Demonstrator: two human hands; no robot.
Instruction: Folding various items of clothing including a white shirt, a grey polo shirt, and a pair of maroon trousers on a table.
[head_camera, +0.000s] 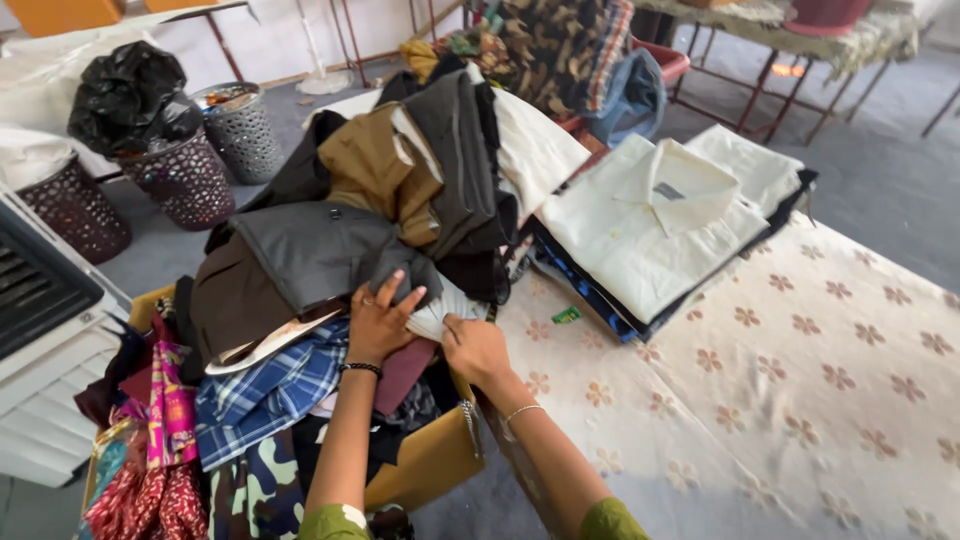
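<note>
My left hand (378, 322) rests flat, fingers spread, on a dark grey garment (310, 250) at the foot of a heap of clothes. My right hand (474, 347) pinches the edge of a white folded cloth (446, 305) tucked under that heap; a maroon cloth (405, 368) lies just below it. Beneath my left arm is a blue plaid shirt (262, 388). The heap holds brown (372, 165), dark grey and cream garments piled loosely.
A stack of folded shirts, cream one (650, 225) on top, lies on the floral tablecloth (800, 400) to the right. Perforated bins (190, 180) with a black bag stand at the back left. A white slatted appliance (45, 340) is at the left edge.
</note>
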